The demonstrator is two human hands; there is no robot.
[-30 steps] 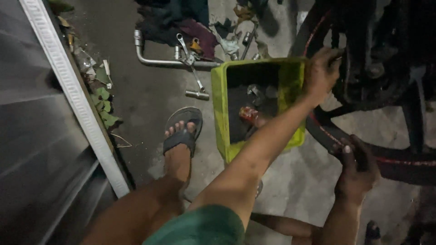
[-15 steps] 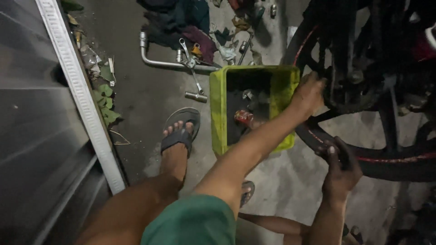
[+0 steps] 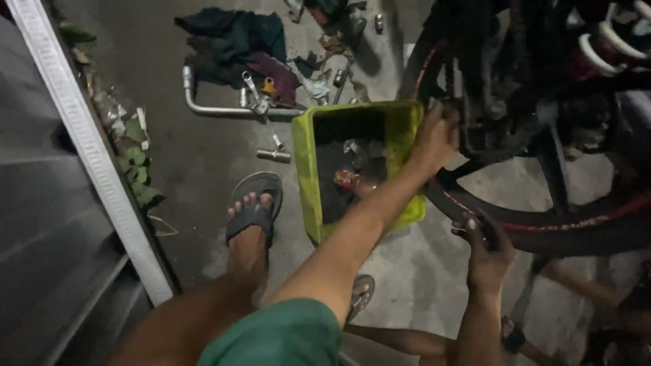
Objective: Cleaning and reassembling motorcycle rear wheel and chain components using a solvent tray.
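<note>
A motorcycle wheel with a black tyre [image 3: 576, 227] and a red rim stripe stands at the right. My left hand [image 3: 434, 139] reaches across a yellow-green plastic bin [image 3: 305, 169] and presses against the dark hub and spokes; I cannot see whether it holds anything. My right hand [image 3: 485, 247] is lower down, fingers curled over the tyre's lower edge. The bin holds metal parts and a small red item [image 3: 346, 179].
A bent metal tube wrench [image 3: 217, 108], a small socket [image 3: 273, 155] and dark rags [image 3: 237, 41] lie on the concrete floor beyond the bin. My sandalled foot [image 3: 252, 210] rests left of the bin. A white metal rail [image 3: 88, 149] and leaves run along the left.
My left hand has slid from the tyre's upper rim in toward the hub. My right hand has kept its hold on the lower tyre. The view has shifted a little.
</note>
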